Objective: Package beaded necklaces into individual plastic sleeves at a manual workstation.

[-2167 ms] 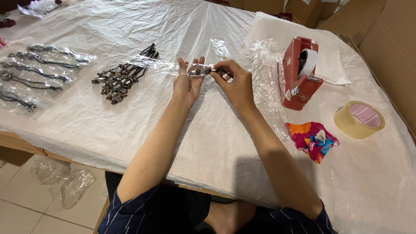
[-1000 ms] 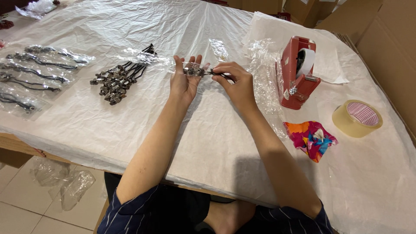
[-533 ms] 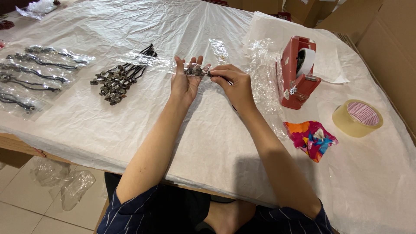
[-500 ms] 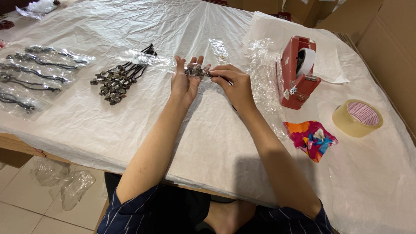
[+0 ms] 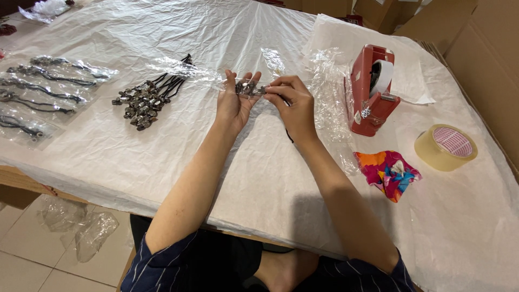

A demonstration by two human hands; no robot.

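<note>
**Pendant piece held between both hands, mid-table**

Pendant (image 5: 247, 88), a small dark-metal ornament with a black cord, is sitting above the table (image 5: 162, 157), between your two hands, roughly at the table's middle. Clear plastic film seems to be wrapped around it, though whether it is a sleeve or loose wrap is hard to tell.

- Your left hand (image 5: 233, 101) is lying palm up, fingers (image 5: 229, 77) spread fairly wide and pointing away from you; the pendant is resting against the fingertips rather than being gripped.
- Your right hand (image 5: 292, 105) is curling in from the right, fingers pinching narrowly on the pendant's right end. A bit of black cord is hanging below the wrist.

Around you:
- A loose bunch of similar pendants (image 5: 146, 100) with black cords is lying to the left of your left hand, near but apart.
- Bagged pieces (image 5: 43, 92), each in a clear sleeve, are lined up in a column at the far left edge.
- Crumpled clear sleeves (image 5: 327, 81) are lying just right of your right hand.
- A red tape dispenser (image 5: 370, 89) is standing upright beyond them.
- A roll of clear tape (image 5: 446, 147) is lying flat at the far right.
- A bright multicoloured cloth (image 5: 386, 173) is lying between the dispenser and the near edge.

White crinkled sheeting is covering the whole table.
</note>
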